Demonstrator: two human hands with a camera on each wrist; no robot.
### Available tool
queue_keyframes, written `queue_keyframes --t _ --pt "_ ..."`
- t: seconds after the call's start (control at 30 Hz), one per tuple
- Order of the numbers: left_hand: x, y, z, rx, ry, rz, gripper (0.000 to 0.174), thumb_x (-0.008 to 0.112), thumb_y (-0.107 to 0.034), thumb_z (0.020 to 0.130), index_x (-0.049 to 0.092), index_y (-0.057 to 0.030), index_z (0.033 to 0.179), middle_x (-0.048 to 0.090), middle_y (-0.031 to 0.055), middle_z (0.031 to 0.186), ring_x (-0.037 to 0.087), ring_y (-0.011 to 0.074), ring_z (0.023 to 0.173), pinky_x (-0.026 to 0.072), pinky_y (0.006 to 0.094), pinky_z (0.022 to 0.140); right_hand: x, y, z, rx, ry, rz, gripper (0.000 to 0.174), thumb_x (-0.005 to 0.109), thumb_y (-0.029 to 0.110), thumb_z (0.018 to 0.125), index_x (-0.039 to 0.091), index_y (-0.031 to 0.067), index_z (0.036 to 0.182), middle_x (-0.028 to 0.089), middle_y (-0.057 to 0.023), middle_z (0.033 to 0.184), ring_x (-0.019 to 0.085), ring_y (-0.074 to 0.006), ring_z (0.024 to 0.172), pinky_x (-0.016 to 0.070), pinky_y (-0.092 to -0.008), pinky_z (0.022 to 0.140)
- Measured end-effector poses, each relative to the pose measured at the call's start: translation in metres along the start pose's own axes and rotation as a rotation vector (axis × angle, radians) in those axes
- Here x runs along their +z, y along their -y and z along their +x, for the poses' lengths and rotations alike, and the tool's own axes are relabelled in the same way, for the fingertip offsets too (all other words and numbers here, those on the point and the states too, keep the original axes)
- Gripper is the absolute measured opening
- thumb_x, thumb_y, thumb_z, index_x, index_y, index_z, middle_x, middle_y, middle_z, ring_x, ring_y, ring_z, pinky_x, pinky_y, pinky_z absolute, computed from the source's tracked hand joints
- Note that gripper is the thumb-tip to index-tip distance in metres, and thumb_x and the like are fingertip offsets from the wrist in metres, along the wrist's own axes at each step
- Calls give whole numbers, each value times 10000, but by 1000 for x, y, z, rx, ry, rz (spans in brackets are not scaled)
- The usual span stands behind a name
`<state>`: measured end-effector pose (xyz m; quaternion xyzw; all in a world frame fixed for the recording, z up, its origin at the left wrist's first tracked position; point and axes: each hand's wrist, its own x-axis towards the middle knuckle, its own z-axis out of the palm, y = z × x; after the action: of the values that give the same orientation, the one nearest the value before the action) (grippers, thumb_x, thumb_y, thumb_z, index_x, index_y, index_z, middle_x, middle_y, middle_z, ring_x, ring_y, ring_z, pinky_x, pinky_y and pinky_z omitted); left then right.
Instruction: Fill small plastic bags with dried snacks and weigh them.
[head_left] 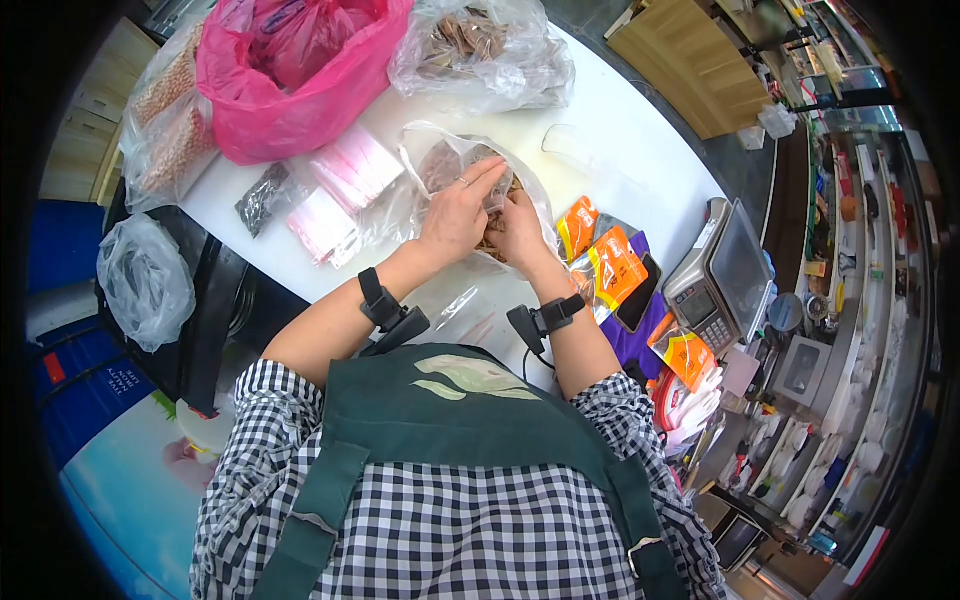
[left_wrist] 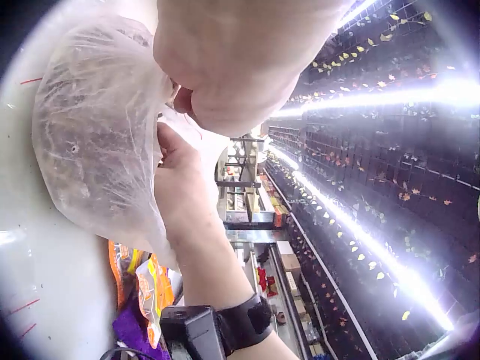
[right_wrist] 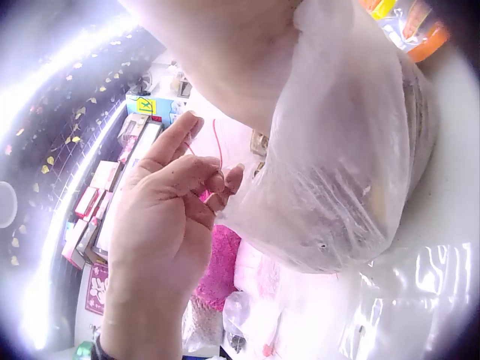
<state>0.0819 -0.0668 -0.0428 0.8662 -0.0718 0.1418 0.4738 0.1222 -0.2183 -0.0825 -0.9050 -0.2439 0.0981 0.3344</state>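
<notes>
A clear plastic bag point(head_left: 535, 190) stands wide at the mouth on the white table, with brown dried pieces point(head_left: 493, 238) in it. Over its mouth is my left hand point(head_left: 460, 215). In the right wrist view, the thumb and fingers of my left hand point(right_wrist: 169, 202) pinch a small clear bag edged with a thin red line point(right_wrist: 218, 142). My right hand point(head_left: 522, 235) reaches down into the big bag among the brown pieces. From the left wrist view, my right hand point(left_wrist: 180, 161) is partly behind the bag's rim, its fingertips hidden; I cannot tell whether they hold any pieces.
Left of the bag lie stacks of pink-striped zip bags point(head_left: 355, 170) and a small dark packet point(head_left: 262, 200). A pink bag point(head_left: 290, 110) and another clear bag point(head_left: 480, 50) stand behind. Orange packets point(head_left: 615, 265), a phone point(head_left: 640, 290) and a scale point(head_left: 715, 280) are on the right.
</notes>
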Motion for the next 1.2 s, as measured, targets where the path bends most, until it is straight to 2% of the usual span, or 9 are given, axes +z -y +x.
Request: queue_keyframes --t 0.2,0.27,0.3,0.33,0.4,0.5,0.83,1.0,1.2 --pt "-4 4 9 41 -31 -18 590 493 93 718 534 -26 1294 520 123 1371 562 341 1161 500 426 933 -31 8 -3 161 50 24 406 726 -10 631 667 -9 1033 611 -223 1069 601 -362 1024 493 -379 902" --pt "-5 2 11 22 -21 -28 592 493 95 717 534 -26 1295 521 122 1370 563 342 1158 501 426 931 -44 15 -4 159 -25 118 350 701 -24 639 687 -5 989 657 -201 932 640 -355 874 517 -377 815" --pt "-5 2 12 14 -12 -36 590 492 95 719 535 -30 1295 523 119 1369 567 343 1152 503 428 927 -50 19 -5 202 -45 131 296 700 -9 671 701 17 966 685 -150 870 657 -286 792 528 -356 760" --pt "-5 2 13 5 -4 -44 589 491 96 721 537 -33 1294 525 116 1367 571 344 1146 506 429 923 -56 22 -6 201 -44 129 296 700 -9 671 701 17 966 685 -150 870 657 -286 792 528 -356 760" --pt "-3 4 14 23 -1 -24 601 508 100 723 538 -49 1305 528 108 1371 584 332 1128 517 401 873 -67 31 -7 341 -53 482 277 707 -19 710 698 18 984 695 -94 874 650 -183 782 520 -305 733" --pt "2 7 14 69 25 0 617 540 105 726 537 -70 1317 529 97 1375 589 322 1128 530 377 831 -78 50 -7 344 -60 788 267 698 -42 752 682 -2 1015 684 -55 898 630 -116 806 512 -260 723" --pt "3 8 13 1 104 -122 615 546 122 711 518 -42 1304 521 144 1359 566 355 1164 505 391 902 -60 50 9 251 -207 819 276 719 -12 775 660 -35 1044 699 -89 930 651 -137 829 522 -263 749" --pt "8 7 15 -10 35 -103 591 531 116 697 522 7 1277 523 172 1335 550 377 1165 479 416 948 -59 68 13 259 -324 251 386 783 166 758 653 -35 1061 715 -180 932 703 -249 865 542 -337 793" --pt "5 1 18 -64 7 -73 560 548 96 699 527 32 1254 526 198 1307 531 390 1179 463 430 976 -58 63 13 263 -308 286 375 755 169 780 658 -26 1086 711 -200 988 704 -285 927 543 -358 812"
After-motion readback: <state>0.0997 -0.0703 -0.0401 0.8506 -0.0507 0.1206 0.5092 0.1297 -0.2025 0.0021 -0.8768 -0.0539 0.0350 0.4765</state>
